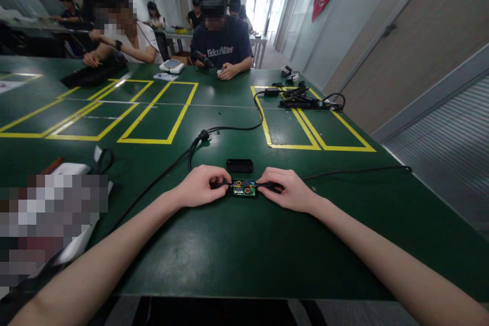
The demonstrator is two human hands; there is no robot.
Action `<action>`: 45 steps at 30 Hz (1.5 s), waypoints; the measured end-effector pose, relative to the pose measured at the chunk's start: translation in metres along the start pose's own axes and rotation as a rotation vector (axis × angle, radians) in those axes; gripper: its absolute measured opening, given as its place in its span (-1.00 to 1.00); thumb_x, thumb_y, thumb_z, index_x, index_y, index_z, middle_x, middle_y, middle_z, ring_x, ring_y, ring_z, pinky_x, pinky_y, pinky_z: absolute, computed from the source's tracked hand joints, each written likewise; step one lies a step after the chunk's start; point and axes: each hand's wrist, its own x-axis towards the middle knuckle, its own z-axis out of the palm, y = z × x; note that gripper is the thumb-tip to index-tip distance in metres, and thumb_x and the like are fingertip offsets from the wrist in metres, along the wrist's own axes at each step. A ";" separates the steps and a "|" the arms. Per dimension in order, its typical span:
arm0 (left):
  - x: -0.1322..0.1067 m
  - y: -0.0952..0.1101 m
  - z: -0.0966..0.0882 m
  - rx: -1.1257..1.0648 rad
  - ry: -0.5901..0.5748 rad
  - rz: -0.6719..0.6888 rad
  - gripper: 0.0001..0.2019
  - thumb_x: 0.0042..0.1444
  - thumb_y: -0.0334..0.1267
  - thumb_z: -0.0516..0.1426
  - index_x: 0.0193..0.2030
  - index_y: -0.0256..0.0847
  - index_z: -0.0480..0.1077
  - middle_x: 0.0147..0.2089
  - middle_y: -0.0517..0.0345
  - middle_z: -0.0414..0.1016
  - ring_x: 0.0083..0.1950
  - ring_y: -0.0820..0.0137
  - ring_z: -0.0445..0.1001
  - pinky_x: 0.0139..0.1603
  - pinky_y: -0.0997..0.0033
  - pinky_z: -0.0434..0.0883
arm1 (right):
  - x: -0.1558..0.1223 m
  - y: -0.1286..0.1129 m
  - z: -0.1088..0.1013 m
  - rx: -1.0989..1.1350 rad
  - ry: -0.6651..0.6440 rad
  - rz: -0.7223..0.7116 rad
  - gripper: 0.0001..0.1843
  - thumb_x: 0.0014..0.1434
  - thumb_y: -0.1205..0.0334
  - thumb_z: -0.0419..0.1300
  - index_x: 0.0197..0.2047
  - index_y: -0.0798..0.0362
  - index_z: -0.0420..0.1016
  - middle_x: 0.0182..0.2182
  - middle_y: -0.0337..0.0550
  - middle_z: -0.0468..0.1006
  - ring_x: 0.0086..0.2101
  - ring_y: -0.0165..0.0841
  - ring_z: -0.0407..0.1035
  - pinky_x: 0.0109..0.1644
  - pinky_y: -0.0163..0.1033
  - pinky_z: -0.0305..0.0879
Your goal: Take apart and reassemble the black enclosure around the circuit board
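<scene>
In front of me on the green table lies a small green circuit board (240, 192) with copper-wound coils, set in a black case. Black cables enter it from both sides. My left hand (202, 186) pinches the cable at the board's left end, fingers closed. At the opposite end, my right hand (287, 189) is closed on the right cable (269, 185), thumb and fingertips together. Just beyond the board rests an open black plastic cover (240, 165), touched by neither hand. Coloured wires show where the cables meet the board.
A long black cable (168, 167) curves across the green table (214, 254). Yellow tape (147, 140) marks rectangles farther off. Black devices and cords (301, 99) lie at the back right. A pixelated object (53, 224) is at left. Two people (219, 46) work across the table.
</scene>
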 end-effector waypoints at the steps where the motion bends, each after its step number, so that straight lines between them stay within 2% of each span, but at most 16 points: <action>1: 0.000 0.000 0.000 0.032 0.006 0.009 -0.85 0.17 -0.30 0.16 -0.21 -0.23 0.58 -0.49 0.28 0.40 -0.48 0.51 0.31 -0.42 0.55 0.23 | 0.000 0.000 0.000 -0.006 0.002 -0.006 -0.90 0.37 0.27 0.22 -0.15 0.04 0.58 -0.32 -0.11 0.62 -0.35 -0.33 0.54 -0.29 -0.26 0.45; 17: 0.000 -0.003 -0.002 0.021 0.075 0.067 -0.83 0.16 -0.29 0.16 -0.26 -0.25 0.59 -0.46 0.22 0.50 -0.46 0.51 0.38 -0.42 0.56 0.30 | 0.003 0.002 0.005 -0.089 -0.002 -0.043 -0.88 0.40 0.26 0.19 -0.16 0.04 0.56 -0.30 -0.11 0.62 -0.35 -0.33 0.55 -0.29 -0.26 0.45; 24: 0.000 -0.005 -0.001 0.050 0.088 0.107 -0.83 0.21 -0.28 0.17 -0.22 -0.24 0.62 -0.38 0.16 0.56 -0.41 0.48 0.45 -0.37 0.53 0.33 | 0.003 0.002 0.003 -0.100 0.013 -0.031 -0.90 0.38 0.29 0.18 -0.17 0.06 0.54 -0.30 -0.11 0.61 -0.33 -0.32 0.54 -0.27 -0.26 0.42; 26: 0.000 -0.007 -0.001 0.069 0.086 0.129 -0.83 0.22 -0.28 0.18 -0.22 -0.23 0.62 -0.37 0.15 0.57 -0.38 0.46 0.47 -0.33 0.51 0.35 | 0.002 0.002 0.002 -0.095 -0.017 -0.035 -0.92 0.35 0.26 0.21 -0.17 0.06 0.52 -0.29 -0.11 0.61 -0.33 -0.31 0.54 -0.25 -0.26 0.42; 30: 0.001 -0.009 0.000 0.088 0.077 0.175 -0.84 0.25 -0.31 0.17 -0.24 -0.24 0.61 -0.31 0.12 0.58 -0.30 0.43 0.51 -0.25 0.48 0.39 | 0.000 0.005 0.000 -0.138 -0.088 -0.056 -0.77 0.31 0.06 0.33 -0.14 0.05 0.50 -0.26 -0.10 0.61 -0.29 -0.28 0.55 -0.24 -0.24 0.42; 36: 0.001 -0.010 0.003 0.129 0.094 0.164 -0.84 0.27 -0.33 0.15 -0.25 -0.22 0.58 -0.28 0.12 0.57 -0.25 0.39 0.53 -0.21 0.47 0.40 | -0.001 0.006 0.003 -0.291 -0.080 -0.070 -0.82 0.44 0.13 0.20 -0.07 0.05 0.55 -0.20 -0.03 0.64 -0.24 -0.24 0.57 -0.23 -0.22 0.44; 39: 0.002 -0.010 0.004 0.174 0.121 0.162 -0.83 0.29 -0.32 0.14 -0.26 -0.22 0.57 -0.23 0.11 0.56 -0.22 0.38 0.54 -0.20 0.46 0.42 | 0.001 0.005 0.003 -0.338 -0.064 -0.059 -0.79 0.46 0.14 0.18 -0.03 0.05 0.58 -0.17 -0.01 0.64 -0.21 -0.22 0.55 -0.19 -0.18 0.46; 45: 0.002 -0.008 0.001 0.296 0.101 0.219 -0.80 0.36 -0.32 0.10 -0.22 -0.20 0.56 -0.19 0.10 0.56 -0.18 0.37 0.55 -0.15 0.43 0.45 | 0.006 0.004 -0.002 -0.427 -0.095 -0.132 -0.72 0.48 0.11 0.13 -0.06 0.09 0.61 -0.21 0.03 0.65 -0.23 -0.19 0.48 -0.16 -0.10 0.43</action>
